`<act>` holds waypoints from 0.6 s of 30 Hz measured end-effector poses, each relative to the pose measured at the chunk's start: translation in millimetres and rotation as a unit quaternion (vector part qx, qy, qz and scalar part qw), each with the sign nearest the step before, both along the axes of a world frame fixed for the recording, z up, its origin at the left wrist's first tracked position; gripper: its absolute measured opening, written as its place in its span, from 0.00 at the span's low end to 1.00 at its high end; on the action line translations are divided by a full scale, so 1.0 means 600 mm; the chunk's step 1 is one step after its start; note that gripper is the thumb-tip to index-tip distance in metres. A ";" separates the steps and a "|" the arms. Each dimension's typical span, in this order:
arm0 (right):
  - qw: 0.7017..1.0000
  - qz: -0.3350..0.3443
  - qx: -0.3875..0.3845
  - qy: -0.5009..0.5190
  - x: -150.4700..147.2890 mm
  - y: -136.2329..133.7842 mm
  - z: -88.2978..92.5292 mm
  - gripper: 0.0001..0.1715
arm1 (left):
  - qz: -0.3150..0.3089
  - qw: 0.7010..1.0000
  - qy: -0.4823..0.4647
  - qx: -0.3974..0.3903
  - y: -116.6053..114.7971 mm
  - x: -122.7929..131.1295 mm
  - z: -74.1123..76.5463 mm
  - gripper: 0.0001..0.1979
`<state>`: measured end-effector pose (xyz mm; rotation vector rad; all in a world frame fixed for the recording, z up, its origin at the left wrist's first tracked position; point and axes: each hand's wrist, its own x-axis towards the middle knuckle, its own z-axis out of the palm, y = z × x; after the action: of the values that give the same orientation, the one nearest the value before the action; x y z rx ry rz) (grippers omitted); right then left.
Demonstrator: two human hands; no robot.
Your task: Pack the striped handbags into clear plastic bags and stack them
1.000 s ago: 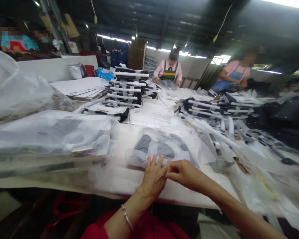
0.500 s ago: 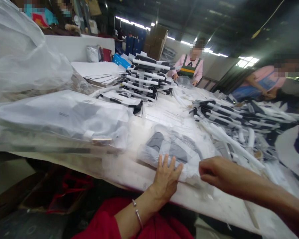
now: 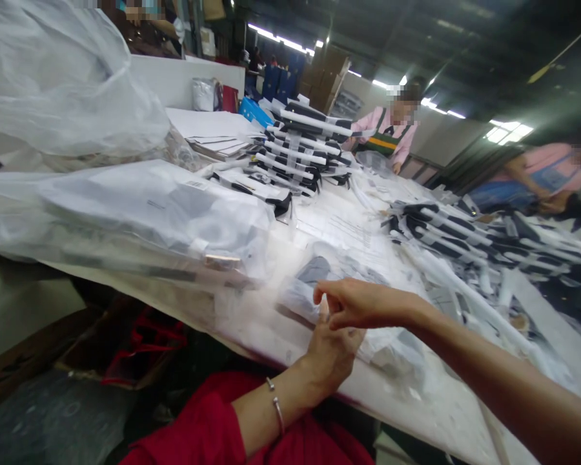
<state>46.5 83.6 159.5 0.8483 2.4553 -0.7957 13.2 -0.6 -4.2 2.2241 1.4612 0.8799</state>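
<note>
Plastic-wrapped grey bundle (image 3: 314, 270) lies near the edge of the white surface (image 3: 266, 332). The left hand (image 3: 333, 354) is at its near side, grip mostly hidden, state unclear; the right hand (image 3: 356, 305) curls above, its hold indiscernible.

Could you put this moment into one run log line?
left hand: at near side of plastic-wrapped bundle | right hand: curled, overlapping left in view, grip unclear | beyond: black-and-white stack
</note>
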 end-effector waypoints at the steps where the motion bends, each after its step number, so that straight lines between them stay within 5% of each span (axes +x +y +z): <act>1: 1.000 0.020 0.003 -0.015 -0.010 0.012 -0.005 0.22 | -0.004 1.000 0.017 0.004 -0.001 -0.001 0.000 0.28; 11: 0.964 0.184 0.117 -0.151 -0.086 0.081 -0.091 0.10 | 0.014 0.984 0.143 0.108 -0.009 -0.015 -0.008 0.24; 15: 0.956 0.211 0.172 -0.114 -0.075 0.124 -0.122 0.19 | 0.005 0.984 0.148 0.100 -0.010 -0.018 -0.008 0.24; 18: 0.962 0.158 0.218 -0.043 -0.034 0.170 -0.124 0.25 | -0.001 0.984 0.152 0.091 -0.011 -0.021 -0.005 0.24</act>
<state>26.4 185.7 84.9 0.5877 2.6321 -0.1019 0.4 -7.5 -7.2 2.5867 1.5631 0.7214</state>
